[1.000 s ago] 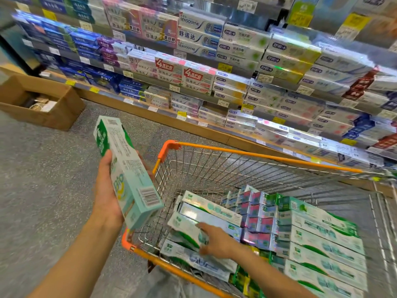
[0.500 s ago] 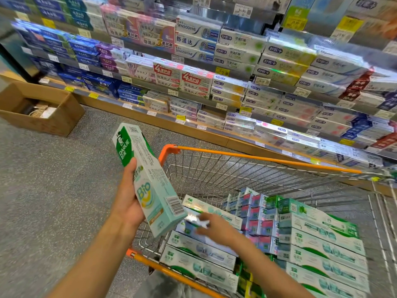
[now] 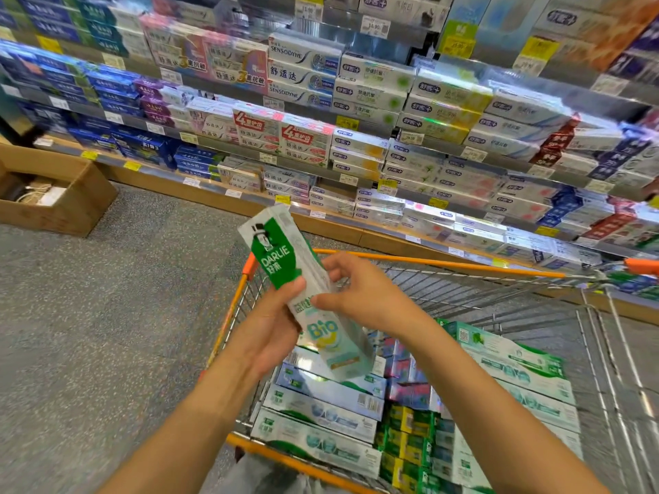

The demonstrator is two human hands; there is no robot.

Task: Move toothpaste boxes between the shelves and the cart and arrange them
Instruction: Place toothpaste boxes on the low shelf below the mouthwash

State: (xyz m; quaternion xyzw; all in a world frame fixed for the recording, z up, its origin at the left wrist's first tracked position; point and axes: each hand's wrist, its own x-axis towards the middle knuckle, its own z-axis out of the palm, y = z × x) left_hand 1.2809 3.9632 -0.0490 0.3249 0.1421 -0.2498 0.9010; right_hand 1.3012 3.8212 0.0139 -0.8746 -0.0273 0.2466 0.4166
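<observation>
A green and white Darlie toothpaste box (image 3: pixel 285 258) stands tilted above the near left corner of the cart (image 3: pixel 438 262). My left hand (image 3: pixel 271 322) grips it from the left at its middle. My right hand (image 3: pixel 360 290) pinches its right edge with the fingertips. Inside the wire cart lie stacked toothpaste boxes (image 3: pixel 328 404), white-green ones at the near left and right, pink and green ones between. The shelves (image 3: pixel 356 147) behind the cart are filled with rows of toothpaste boxes.
An open cardboard box (image 3: pixel 53 194) sits on the grey floor at the left, beside the shelf base. Yellow price tags line the shelf edges. The cart's orange rim runs from the near left to the far right.
My left hand has carried the Darlie box right, over the cart. My right hand has risen off the boxes in the cart and taken hold of the box's right edge.
</observation>
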